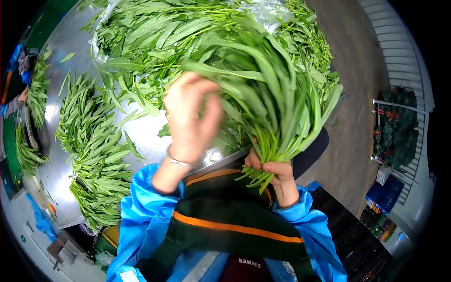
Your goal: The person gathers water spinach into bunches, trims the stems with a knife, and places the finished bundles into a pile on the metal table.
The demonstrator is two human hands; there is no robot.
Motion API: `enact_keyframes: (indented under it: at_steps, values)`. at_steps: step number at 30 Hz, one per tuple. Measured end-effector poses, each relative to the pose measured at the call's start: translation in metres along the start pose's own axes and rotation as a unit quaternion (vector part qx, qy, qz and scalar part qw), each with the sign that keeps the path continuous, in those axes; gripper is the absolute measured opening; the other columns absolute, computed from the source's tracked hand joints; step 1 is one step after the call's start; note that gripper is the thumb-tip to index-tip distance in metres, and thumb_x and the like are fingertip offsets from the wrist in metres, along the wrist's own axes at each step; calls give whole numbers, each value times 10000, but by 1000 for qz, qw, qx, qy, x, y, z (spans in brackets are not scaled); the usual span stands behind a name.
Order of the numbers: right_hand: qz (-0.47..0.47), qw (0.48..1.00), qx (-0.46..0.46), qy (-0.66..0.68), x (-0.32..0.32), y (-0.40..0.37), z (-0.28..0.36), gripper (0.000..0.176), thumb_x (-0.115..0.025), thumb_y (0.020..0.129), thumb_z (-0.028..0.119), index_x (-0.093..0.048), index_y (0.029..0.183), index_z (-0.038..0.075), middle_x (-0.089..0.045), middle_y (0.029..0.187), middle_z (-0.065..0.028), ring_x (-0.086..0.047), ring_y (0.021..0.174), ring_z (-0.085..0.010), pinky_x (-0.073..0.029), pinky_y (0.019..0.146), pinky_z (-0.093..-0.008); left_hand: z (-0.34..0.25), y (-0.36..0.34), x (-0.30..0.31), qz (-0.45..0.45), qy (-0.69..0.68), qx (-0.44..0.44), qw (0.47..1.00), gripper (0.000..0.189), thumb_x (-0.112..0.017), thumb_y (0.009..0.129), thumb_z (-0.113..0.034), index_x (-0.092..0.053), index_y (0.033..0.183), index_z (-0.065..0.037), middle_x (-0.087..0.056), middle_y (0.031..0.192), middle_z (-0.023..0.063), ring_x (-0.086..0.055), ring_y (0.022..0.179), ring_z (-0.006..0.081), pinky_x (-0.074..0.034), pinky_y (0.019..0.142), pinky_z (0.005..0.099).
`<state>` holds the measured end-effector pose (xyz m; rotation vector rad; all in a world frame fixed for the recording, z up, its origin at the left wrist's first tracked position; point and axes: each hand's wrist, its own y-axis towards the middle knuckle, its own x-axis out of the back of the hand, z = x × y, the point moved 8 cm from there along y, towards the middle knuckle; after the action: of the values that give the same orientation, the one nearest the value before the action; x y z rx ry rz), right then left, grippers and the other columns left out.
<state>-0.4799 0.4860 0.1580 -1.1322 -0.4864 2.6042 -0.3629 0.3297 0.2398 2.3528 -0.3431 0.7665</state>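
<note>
My right hand (272, 168) is closed round the pale stem ends of a bunch of water spinach (270, 98), whose long narrow leaves fan upward and curve to the left. Beside those leaves, my left hand (191, 115) is raised with its fingers curved and apart, blurred by motion and with nothing in it. A large loose heap of water spinach (155, 35) covers the far part of the metal table (145, 136). On the left side of the tabletop lie gathered bunches of water spinach (96, 145), with stems toward me.
Another person's hand (22, 95) is by more greens (38, 89) at the far left. Clear plastic (268, 13) lies among the heap. Black crates (350, 230) stand at lower right, and a rack with dark green bundles (396, 127) is across the floor (359, 56).
</note>
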Motion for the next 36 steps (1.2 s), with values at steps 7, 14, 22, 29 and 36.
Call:
enact_keyframes:
  at_steps: [7,14,22,29,36]
  values:
    - [47,998,-6,27,-11,5,12,516,-684,633,116,-467,1095,45,-438,836,-31,-475,695,-161,-415,732,-357,-18,-8,7,68,-104,72,990,345,-721,674,-46,-614,1000,-81,-538,979,72,-468,981,224,-348,884,325]
    - [24,993,-17,113,-19,3,12,489,-659,637,90,-475,1088,51,-440,806,-23,-423,642,-132,-359,640,-299,1,-9,2,2,-127,58,990,136,-703,688,-26,-630,797,-62,-558,825,48,-509,829,207,-394,775,302]
    - [8,883,97,-460,-8,5,33,372,-626,759,23,-521,1116,10,-577,1044,-64,-575,864,-187,-461,787,-357,46,-77,-45,90,-617,481,616,711,-474,867,-535,-238,1397,-124,-402,1280,141,-416,1151,312,-353,961,483]
    - [98,447,244,-855,-18,21,58,667,-626,525,-45,-507,1174,52,-544,1034,-123,-515,888,-325,-415,781,-386,84,-102,-73,41,-747,503,432,696,-350,870,-616,-392,1318,-85,-451,1291,131,-478,1130,295,-371,968,485]
    - [112,432,273,-852,-19,14,58,727,-608,455,-90,-505,1164,32,-550,1038,-139,-513,911,-345,-413,793,-398,87,-86,-43,51,-837,356,412,674,-353,870,-617,-429,1295,-99,-484,1258,110,-507,1094,253,-389,957,431]
